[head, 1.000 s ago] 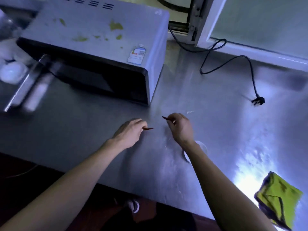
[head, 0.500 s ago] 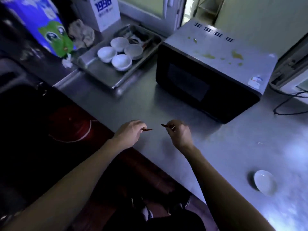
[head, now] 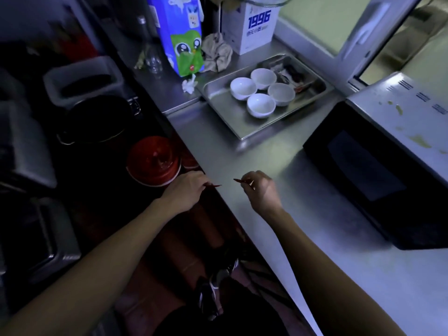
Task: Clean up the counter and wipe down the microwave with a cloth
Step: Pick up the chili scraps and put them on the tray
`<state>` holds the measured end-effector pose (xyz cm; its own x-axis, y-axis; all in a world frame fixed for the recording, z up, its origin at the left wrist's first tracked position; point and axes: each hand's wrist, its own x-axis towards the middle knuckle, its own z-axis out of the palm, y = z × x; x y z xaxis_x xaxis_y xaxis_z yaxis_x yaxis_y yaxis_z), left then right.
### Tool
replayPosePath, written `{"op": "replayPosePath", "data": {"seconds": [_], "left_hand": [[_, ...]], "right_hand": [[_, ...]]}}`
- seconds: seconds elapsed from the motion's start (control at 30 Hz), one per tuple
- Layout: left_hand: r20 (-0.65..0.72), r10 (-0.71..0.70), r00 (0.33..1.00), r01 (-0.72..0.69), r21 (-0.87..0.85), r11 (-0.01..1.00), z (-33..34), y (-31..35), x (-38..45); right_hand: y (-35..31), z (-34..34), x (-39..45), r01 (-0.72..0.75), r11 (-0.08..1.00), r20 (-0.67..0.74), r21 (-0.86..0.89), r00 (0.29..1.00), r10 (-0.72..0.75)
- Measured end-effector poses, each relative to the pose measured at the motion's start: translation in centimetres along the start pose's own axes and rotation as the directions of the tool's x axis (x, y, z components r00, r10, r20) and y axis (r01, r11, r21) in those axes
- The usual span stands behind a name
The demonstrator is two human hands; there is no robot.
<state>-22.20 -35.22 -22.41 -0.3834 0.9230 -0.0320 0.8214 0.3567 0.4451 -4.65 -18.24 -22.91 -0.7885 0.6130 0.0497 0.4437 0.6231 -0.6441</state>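
- The left hand (head: 186,193) pinches a thin reddish sliver (head: 214,186) between thumb and fingertips, the other fingers curled in; it hangs right at the counter's front edge, over the dark gap beside it.
- The right hand (head: 260,191) pinches a second reddish sliver (head: 240,181) the same way, its pointed end sticking out toward the left hand, above the steel counter (head: 303,214).
- What the slivers are cannot be told; they look like dried peel or chilli scraps. I judge them almost weightless, stiff and brittle, so a light fingertip pinch near the thick end suits them, and a hard squeeze could snap them.
- The counter is brushed stainless steel, smooth, flat and faintly reflective, likely slippery for small scraps.
- The microwave (head: 378,151) stands to the right on the counter: a glossy black door, a pale metal top with vent slots, and yellowish-green smears (head: 419,141) dried on the top. Those look crusted, so I expect them to need a damp, firm wipe.
- No clean wiping cloth is plainly in view; a crumpled grey rag (head: 217,54) lies at the back beside a white carton.
- A shallow steel tray (head: 223,105) holds four white bowls (head: 260,105), glazed, hard and breakable.
- A red lidded pot (head: 152,161) sits low beside the counter, near the left hand.
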Motion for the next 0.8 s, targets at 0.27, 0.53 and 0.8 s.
{"op": "replayPosePath", "data": {"seconds": [0.27, 0.53, 0.8], "left_hand": [[0.067, -0.001, 0.998, -0.002, 0.052, 0.999, -1.7, -3.3, 7.6], [0.123, 0.082, 0.989, -0.084, 0.014, 0.996, -2.7, -2.2, 18.3], [0.14, 0.235, 0.962, -0.238, 0.005, 0.971, -3.0, -1.5, 29.1]], "right_hand": [[2.2, 0.8, 8.1, -0.009, 0.999, -0.038, 0.042, 0.999, 0.011], [7.7, -2.3, 13.5, -0.164, 0.982, -0.129, 0.092, 0.976, 0.175], [10.6, -4.9, 18.0, -0.252, 0.96, -0.234, 0.125, 0.933, 0.275]]}}
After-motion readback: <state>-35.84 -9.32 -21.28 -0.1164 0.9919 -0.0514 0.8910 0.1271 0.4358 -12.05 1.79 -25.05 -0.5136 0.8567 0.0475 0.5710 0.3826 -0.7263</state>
